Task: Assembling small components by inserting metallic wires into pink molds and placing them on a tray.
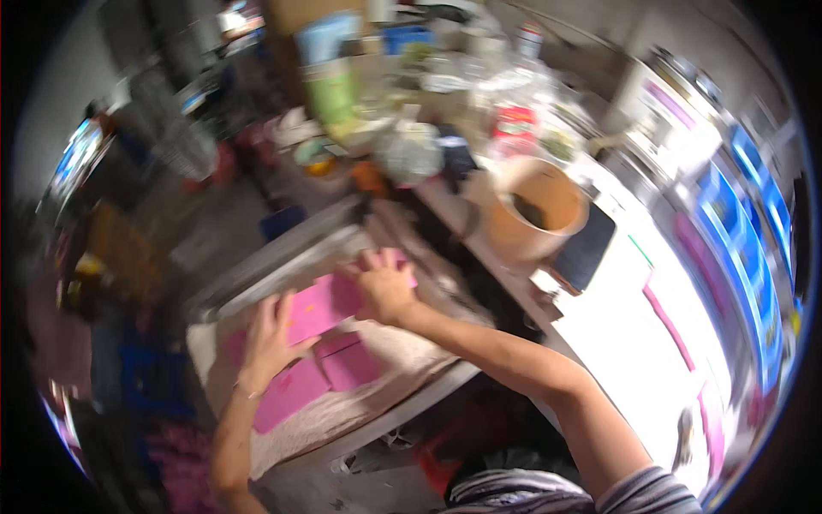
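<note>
A long pink piece (pixel 318 308), perhaps several flat pieces side by side, spans the gap between my hands. My left hand (pixel 271 338) grips its left end, thumb stretched toward the right along the near side. At the other end my right hand (pixel 385 289) holds it with the fingers bent over the top. Two more flat pink pieces, a left one (pixel 293 394) and a right one (pixel 349 361), lie nearer to me on a pale cloth (pixel 402 364). The cloth lines a shallow tray (pixel 377 425) with a light rim. Motion blur hides the fingertips.
Right of the tray stands a brightly lit white table (pixel 629 360) with a tan round bucket (pixel 535 214) and a dark flat panel (pixel 587 248). Blue bins (pixel 738 248) line the far right. Clear bags and a red-and-white package (pixel 514 128) crowd the back.
</note>
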`<state>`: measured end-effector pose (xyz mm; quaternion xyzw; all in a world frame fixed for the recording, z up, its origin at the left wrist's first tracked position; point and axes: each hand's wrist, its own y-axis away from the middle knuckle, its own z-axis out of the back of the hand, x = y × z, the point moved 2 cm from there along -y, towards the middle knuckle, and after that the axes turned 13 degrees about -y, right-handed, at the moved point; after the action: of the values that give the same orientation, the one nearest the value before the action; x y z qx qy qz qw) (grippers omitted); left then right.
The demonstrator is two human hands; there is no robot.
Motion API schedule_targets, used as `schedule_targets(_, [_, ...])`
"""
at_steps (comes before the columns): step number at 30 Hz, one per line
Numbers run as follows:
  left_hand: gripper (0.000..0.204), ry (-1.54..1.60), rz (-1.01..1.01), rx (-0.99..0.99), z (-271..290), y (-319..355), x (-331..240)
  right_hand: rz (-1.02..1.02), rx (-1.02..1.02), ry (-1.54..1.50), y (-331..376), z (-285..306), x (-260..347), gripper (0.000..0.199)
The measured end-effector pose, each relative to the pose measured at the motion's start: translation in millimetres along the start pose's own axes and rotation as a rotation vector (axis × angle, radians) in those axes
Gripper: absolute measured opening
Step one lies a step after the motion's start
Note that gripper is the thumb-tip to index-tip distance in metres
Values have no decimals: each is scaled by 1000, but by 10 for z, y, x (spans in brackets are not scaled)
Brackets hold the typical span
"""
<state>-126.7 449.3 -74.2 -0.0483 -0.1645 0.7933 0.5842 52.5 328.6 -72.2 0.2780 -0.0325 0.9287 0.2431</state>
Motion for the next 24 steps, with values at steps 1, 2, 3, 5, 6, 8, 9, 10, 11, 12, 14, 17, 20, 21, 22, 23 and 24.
schedule_targets(1, [84,14,-22,2,183,-25,-109,-7,-95,43,188,140,58,81])
schedule_targets(2, [85,16,-43,8,363,-78,-239,-13,-149,49,406,297,80,76])
schedule_targets(3, [84,-3,-103,-8,574,-102,-400,-19,-213,60,665,456,77,72])
schedule_targets(5, [83,11,-211,-5,880,-228,-761,-9,-337,53,1295,746,-16,75])
schedule_targets(6, [81,26,-300,-45,998,-261,-992,-34,-390,84,1641,865,-86,77])
schedule_targets(8, [79,67,-482,-93,1101,-337,-1492,-109,-498,30,2328,1077,-290,76])
schedule_targets(9, [79,138,-577,-80,1079,-409,-1757,-176,-486,-8,2627,1175,-433,77])
schedule_targets(10, [79,180,-646,-56,1022,-482,-2045,-285,-449,-53,2891,1244,-578,74])
schedule_targets(11, [78,237,-732,-127,969,-518,-2361,-371,-452,-16,3170,1307,-686,73])
schedule_targets(12, [77,263,-789,-133,886,-567,-2683,-454,-474,-10,3425,1348,-794,72])
schedule_targets(14, [76,448,-928,-161,762,-658,-3294,-608,-513,-35,3928,1419,-1030,72])
schedule_targets(17, [75,596,-1046,-231,611,-800,-4130,-741,-670,-56,4529,1371,-1424,79])
schedule_targets(20, [77,643,-1092,-64,514,-977,-4609,-812,-715,-9,4775,1169,-1854,81])
schedule_targets(21, [82,673,-1089,109,497,-983,-4667,-834,-697,6,4825,1116,-1954,84])
schedule_targets(22, [85,675,-1036,8,520,-955,-4650,-816,-654,19,4849,1085,-2054,88])
schedule_targets(23, [86,745,-992,-21,547,-924,-4584,-774,-640,-10,4875,1079,-2135,88])
schedule_targets(24, [83,848,-881,-215,591,-850,-4406,-755,-589,7,4888,1078,-2202,89])
